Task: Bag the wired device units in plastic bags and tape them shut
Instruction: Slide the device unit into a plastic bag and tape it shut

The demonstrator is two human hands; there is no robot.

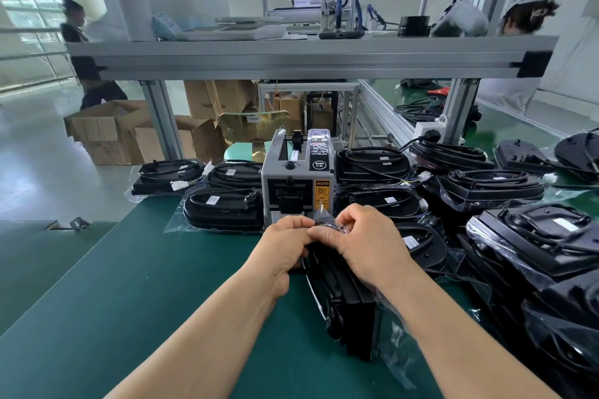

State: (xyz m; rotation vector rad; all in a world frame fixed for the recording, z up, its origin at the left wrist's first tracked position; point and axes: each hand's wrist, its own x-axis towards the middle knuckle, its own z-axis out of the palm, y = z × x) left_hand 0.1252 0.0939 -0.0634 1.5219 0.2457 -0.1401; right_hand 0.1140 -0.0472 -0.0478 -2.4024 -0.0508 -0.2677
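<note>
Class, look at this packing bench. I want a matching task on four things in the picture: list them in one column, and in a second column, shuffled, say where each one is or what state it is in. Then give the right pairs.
Things
1. tape dispenser
2. cardboard boxes
3. plastic bag
4. green mat

Places or states
A. on the floor at the left
B. pinched at its mouth by the left hand and the right hand
C. spread flat under the dispenser and units
D. upright just behind the hands, with bagged units on either side

Pairs: 1-D, 2-A, 3-B, 4-C
</note>
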